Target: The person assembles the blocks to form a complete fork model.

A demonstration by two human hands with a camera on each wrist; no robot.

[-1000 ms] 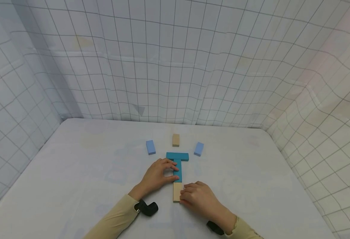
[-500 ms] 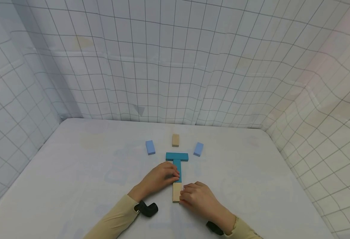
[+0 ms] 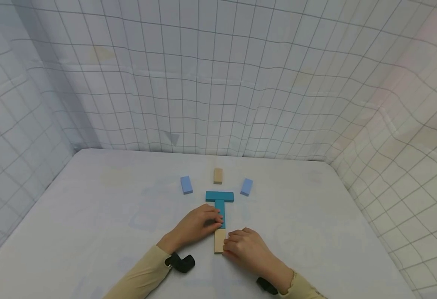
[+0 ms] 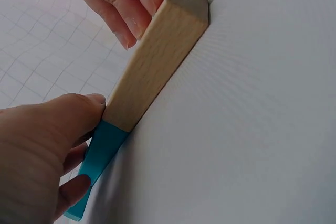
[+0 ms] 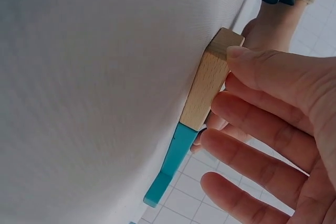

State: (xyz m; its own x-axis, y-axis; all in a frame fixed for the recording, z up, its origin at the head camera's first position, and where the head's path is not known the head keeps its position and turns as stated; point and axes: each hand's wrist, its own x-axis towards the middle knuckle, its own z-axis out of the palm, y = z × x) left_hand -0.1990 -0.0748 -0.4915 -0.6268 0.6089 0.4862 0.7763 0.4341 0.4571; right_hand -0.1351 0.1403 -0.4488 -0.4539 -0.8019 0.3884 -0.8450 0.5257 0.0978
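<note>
Wooden-toy blocks lie flat on the white table. A teal block (image 3: pixel 220 196) lies crosswise, and a second teal block (image 3: pixel 220 207) runs toward the person from its middle, forming a T. A natural wood block (image 3: pixel 220 241) continues the stem, end against the teal one. My left hand (image 3: pixel 196 226) comes from the left, fingertips touching the stem's teal block; in the left wrist view its thumb (image 4: pixel 94 99) is at the seam with the wood block. My right hand (image 3: pixel 248 249) lies beside the wood block, thumb (image 5: pixel 241 53) at its near end and relaxed fingers along its right side.
Beyond the T lie a light blue block (image 3: pixel 186 185) on the left, a small wood block (image 3: pixel 218 176) in the middle and another light blue block (image 3: pixel 246 187) on the right. A gridded white curtain (image 3: pixel 211 83) surrounds the table (image 3: pixel 110 216) at the back and sides.
My left hand has drawn slightly back toward the person along the stem, its fingers coming closer to the thumb. My right hand and the blocks stay in nearly the same places.
</note>
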